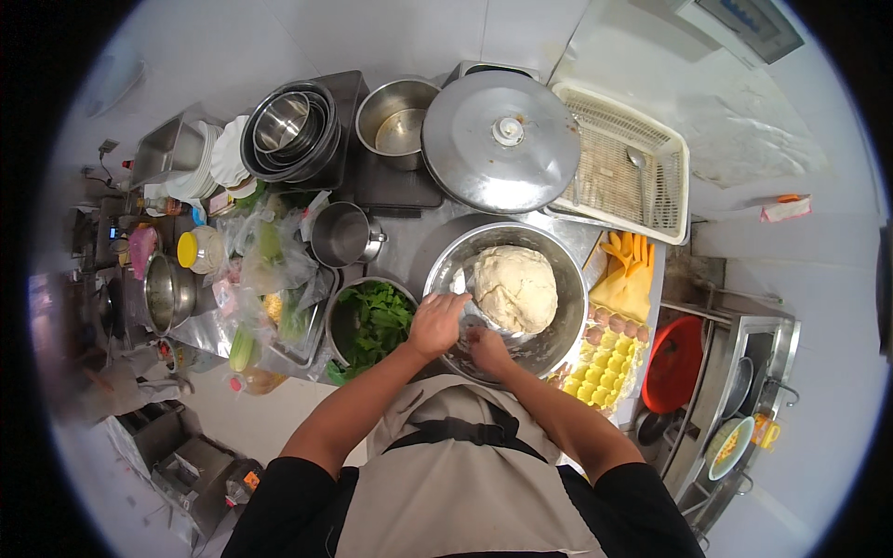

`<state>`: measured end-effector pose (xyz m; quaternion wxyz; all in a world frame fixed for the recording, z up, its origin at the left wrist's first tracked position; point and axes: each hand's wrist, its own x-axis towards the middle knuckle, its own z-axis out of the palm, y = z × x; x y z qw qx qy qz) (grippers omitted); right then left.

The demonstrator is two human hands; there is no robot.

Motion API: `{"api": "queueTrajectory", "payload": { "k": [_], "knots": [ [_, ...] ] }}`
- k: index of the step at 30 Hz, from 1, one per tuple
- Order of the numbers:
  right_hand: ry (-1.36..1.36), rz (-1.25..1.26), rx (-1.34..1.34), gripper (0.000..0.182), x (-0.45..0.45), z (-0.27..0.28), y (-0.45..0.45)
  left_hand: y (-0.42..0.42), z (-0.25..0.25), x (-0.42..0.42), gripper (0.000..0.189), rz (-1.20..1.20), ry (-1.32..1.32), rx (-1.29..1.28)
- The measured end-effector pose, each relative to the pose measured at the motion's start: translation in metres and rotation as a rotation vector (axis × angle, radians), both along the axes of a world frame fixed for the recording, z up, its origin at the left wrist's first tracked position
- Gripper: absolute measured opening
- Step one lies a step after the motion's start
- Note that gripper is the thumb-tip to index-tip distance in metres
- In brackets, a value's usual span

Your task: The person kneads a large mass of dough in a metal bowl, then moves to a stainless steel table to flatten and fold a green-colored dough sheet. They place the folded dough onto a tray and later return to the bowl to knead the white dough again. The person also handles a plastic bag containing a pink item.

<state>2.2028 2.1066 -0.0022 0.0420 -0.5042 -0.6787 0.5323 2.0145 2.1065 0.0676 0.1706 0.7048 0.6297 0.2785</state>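
Observation:
A large metal bowl (571, 307) stands before me with a big lump of pale dough (516, 287) in it, and bits of dough cling to its wall. My left hand (438, 322) lies at the bowl's left rim, its fingers reaching inward over the edge. Inside the bowl, near the side closest to me, my right hand (487, 349) is curled beside the dough; whether it holds anything is hidden. Left of the bowl, a metal pot (335, 333) holds green leaves (380, 321), partly behind my left forearm.
Behind the bowl lies a large metal lid (474, 153), beside a white plastic basket (673, 188) with a spoon. Yellow egg trays (603, 366) and orange rubber gloves (624, 279) are at the right. Bagged vegetables (268, 251) and a metal mug (342, 234) stand left.

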Motion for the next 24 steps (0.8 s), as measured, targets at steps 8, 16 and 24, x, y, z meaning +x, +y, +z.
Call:
{"api": "queueTrajectory", "payload": {
  "k": [8,16,24],
  "knots": [
    [-0.027,0.286,0.279,0.025,0.017,0.017,0.014,0.0,-0.002,0.0,0.037,-0.007,-0.001,-0.06],
    [0.059,0.475,0.431,0.031,-0.015,0.006,0.032,0.005,0.004,0.003,0.03,0.006,-0.016,0.031],
    [-0.152,0.458,0.329,0.021,0.01,0.01,0.015,0.007,0.005,0.001,0.032,-0.005,-0.009,0.041]
  ]
}}
